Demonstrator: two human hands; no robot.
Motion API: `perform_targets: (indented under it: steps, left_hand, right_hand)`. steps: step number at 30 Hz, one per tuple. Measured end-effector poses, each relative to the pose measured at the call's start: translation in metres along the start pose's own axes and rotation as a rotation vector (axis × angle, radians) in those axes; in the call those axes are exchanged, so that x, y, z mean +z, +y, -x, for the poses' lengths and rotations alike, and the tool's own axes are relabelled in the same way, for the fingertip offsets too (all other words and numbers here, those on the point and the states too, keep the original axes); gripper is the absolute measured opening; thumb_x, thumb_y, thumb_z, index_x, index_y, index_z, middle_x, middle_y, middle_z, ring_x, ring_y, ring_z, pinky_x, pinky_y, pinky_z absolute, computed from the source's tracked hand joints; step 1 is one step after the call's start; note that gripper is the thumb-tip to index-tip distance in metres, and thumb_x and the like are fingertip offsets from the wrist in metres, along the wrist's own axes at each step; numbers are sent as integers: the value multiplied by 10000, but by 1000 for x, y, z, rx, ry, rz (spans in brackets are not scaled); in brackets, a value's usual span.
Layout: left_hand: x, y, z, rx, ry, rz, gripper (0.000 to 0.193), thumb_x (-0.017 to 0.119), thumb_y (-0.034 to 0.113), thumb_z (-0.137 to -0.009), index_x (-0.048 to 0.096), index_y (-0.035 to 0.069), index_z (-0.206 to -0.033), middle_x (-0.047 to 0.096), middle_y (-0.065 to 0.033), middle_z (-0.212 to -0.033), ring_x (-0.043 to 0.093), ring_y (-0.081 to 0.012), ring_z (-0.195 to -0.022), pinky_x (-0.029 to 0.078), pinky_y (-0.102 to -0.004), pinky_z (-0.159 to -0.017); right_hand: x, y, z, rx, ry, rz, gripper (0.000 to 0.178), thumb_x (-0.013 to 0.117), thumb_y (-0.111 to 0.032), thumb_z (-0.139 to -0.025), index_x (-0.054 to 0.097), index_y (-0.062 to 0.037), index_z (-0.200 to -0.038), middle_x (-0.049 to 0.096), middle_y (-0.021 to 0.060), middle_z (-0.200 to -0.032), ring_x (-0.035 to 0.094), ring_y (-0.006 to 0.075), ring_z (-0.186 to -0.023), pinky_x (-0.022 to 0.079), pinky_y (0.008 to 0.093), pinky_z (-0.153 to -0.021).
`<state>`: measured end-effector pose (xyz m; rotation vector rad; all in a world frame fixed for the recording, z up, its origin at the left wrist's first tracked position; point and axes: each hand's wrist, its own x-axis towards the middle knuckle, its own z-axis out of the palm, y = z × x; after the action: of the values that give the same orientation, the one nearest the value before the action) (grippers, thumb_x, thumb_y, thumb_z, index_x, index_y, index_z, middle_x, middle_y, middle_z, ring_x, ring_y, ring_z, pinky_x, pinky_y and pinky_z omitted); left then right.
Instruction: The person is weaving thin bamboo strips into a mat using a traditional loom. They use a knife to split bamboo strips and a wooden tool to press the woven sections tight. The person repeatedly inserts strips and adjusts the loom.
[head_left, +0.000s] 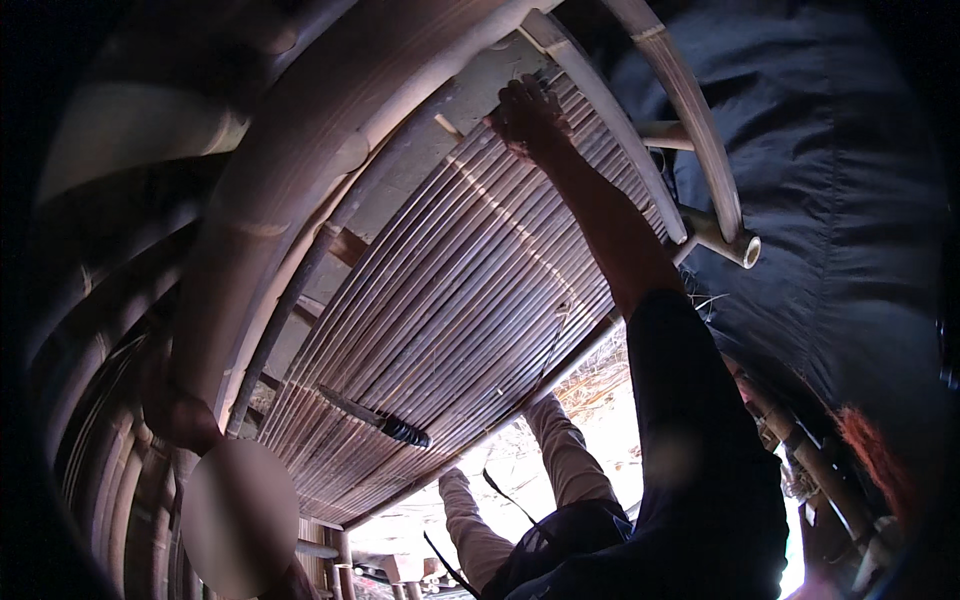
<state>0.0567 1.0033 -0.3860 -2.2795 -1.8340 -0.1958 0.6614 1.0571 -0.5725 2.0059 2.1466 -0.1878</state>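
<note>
A bamboo slat mat (440, 270), made of many thin strips side by side, spans the middle of the view. At its far end my right hand (530, 118) curls its fingers over the slats near the edge, with the arm stretched out. On the slats near the left end lies a knife (375, 415) with a dark blade and a black wrapped handle. My left hand (185, 415) is at the left, against the thick bamboo pole (260, 215). Its fingers are lost in shadow, and a blurred patch covers part of that forearm.
A curved bamboo rail (690, 110) and a cut pole end (748, 250) stand at the right. Behind them hangs a dark cloth (790, 180). More bamboo poles (125, 470) crowd the lower left. My legs (570, 450) are beside the mat's near edge, over bright, straw-strewn ground.
</note>
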Motion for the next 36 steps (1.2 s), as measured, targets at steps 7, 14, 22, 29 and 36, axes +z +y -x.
perform_targets:
  steps: [7,14,22,29,36]
  left_hand:
    - [0,14,-4,61,139,-212,170,608,169,-910,685,100,-1044,694,-60,-1051,678,-246,-903,549,-358,-758]
    - [12,24,19,-106,45,-72,313,627,258,-878,611,95,-1145,629,-73,-1143,603,-249,-1008,478,-385,-854]
    - [24,103,61,-269,257,462,500,638,323,-840,522,78,-1260,543,-107,-1261,504,-262,-1150,386,-423,-981]
    - [12,28,263,-385,348,870,669,648,381,-808,444,63,-1360,467,-137,-1364,417,-274,-1274,306,-456,-1092]
    - [97,-273,605,-1098,-99,-89,754,489,443,-942,184,65,-1519,217,-124,-1570,177,-280,-1461,158,-574,-1143]
  right_hand:
    - [7,-74,21,35,68,104,581,448,-454,-962,403,-70,-1395,391,140,-1443,270,324,-1396,251,557,-1112]
    - [-34,-384,207,-747,-42,-658,451,558,-307,-904,501,-44,-1266,506,176,-1298,433,329,-1272,314,512,-1079]
    - [18,-592,287,-731,-270,-1024,484,663,-151,-813,487,-17,-1244,533,183,-1162,500,352,-1141,397,474,-990]
    - [39,-652,250,-644,350,-256,474,589,-347,-917,505,-36,-1266,556,167,-1246,487,348,-1206,358,494,-1031]
    - [64,-677,260,-522,340,-188,333,524,-346,-941,524,-78,-1140,519,161,-1204,440,346,-1236,292,572,-1035]
